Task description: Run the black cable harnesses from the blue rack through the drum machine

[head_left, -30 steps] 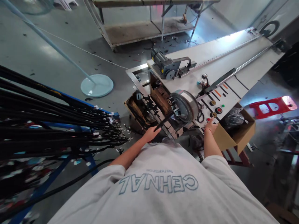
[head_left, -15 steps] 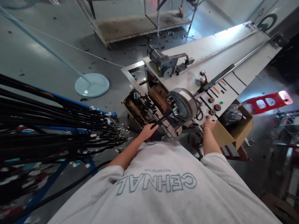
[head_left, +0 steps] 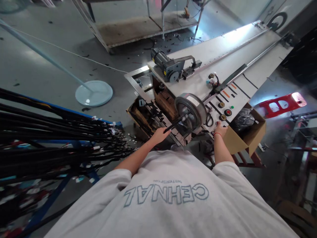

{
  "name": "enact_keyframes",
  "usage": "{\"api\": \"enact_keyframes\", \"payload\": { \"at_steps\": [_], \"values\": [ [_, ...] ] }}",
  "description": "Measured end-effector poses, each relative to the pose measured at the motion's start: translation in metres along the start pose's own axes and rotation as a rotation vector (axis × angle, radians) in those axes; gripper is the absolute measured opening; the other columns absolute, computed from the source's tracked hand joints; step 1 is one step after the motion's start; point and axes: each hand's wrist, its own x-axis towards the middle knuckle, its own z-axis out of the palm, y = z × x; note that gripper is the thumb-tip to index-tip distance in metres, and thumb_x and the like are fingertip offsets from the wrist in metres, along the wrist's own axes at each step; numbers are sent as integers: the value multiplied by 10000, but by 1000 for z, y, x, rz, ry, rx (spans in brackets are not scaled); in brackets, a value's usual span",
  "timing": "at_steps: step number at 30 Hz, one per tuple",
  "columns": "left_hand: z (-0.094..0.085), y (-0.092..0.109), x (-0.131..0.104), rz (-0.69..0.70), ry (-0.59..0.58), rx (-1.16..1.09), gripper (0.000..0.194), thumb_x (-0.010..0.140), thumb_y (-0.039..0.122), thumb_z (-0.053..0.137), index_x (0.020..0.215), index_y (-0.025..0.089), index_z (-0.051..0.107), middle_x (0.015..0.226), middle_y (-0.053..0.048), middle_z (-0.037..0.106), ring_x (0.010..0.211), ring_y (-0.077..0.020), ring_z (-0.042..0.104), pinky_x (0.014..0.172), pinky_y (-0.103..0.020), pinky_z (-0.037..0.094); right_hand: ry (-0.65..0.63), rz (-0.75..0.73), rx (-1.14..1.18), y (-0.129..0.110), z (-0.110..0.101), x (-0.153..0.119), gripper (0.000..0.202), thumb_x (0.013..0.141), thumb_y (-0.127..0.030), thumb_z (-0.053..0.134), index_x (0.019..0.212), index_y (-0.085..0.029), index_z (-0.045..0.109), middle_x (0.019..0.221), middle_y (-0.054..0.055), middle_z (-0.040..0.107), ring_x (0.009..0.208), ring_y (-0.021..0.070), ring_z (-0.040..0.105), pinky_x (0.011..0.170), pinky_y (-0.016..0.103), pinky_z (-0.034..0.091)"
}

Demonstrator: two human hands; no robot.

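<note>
My left hand (head_left: 160, 135) is closed around a black cable (head_left: 173, 125) at the near end of a machine. From my fingers the cable runs up to the right into a round grey taping wheel (head_left: 194, 110), whose inner parts look blurred. My right hand (head_left: 221, 129), with a red cord on its wrist, rests at the table's near edge. Its outstretched fingers touch the small red button (head_left: 217, 123) there and hold nothing that I can see. Just above them sit a yellow-ringed button (head_left: 223, 117) and a larger red button (head_left: 228, 112).
A motor unit (head_left: 167, 64) stands on the long white table (head_left: 237, 46). Below its right edge is an open cardboard box (head_left: 255, 132) with a dark plastic bag. Black cable bundles (head_left: 49, 122) hang on a blue rack at left. A red plastic stool (head_left: 282, 105) lies at right.
My left hand has moved slightly up and right, toward the wheel, with the cable in it. The wheel's knob has left its earlier position. My right hand stays at the button.
</note>
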Motion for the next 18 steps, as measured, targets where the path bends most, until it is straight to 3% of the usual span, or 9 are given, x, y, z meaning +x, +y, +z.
{"api": "enact_keyframes", "payload": {
  "at_steps": [5, 11, 14, 18],
  "values": [
    [5, 10, 10, 37, 44, 1, 342, 924, 451, 408, 819, 183, 592, 768, -41, 645, 772, -196, 583, 762, -292, 443, 28, -5, -37, 3, 6, 4, 725, 848, -706, 472, 1283, -127, 462, 1282, 237, 575, 1201, 353, 566, 995, 467, 457],
    [8, 15, 17, 99, -7, 10, 369, 939, 446, 338, 751, 200, 539, 674, -17, 574, 701, -176, 552, 725, -286, 422, 17, 3, -113, 2, 7, 4, 733, 865, -732, 386, 1293, -140, 435, 1282, 238, 570, 1199, 339, 571, 978, 448, 469],
    [8, 3, 20, 49, 11, -34, 396, 907, 507, 355, 739, 199, 540, 661, -18, 581, 687, -177, 549, 695, -284, 425, 19, 9, -70, 1, 5, 3, 731, 850, -738, 417, 1272, -143, 455, 1290, 232, 570, 1202, 342, 568, 987, 450, 461],
    [9, -35, 6, -65, -196, -65, 403, 768, 586, 525, 677, 195, 562, 633, -17, 615, 656, -180, 563, 651, -275, 434, 9, 15, -13, 2, 4, 1, 693, 826, -710, 504, 1226, -145, 491, 1266, 223, 589, 1192, 344, 572, 991, 453, 456]
  ]
}}
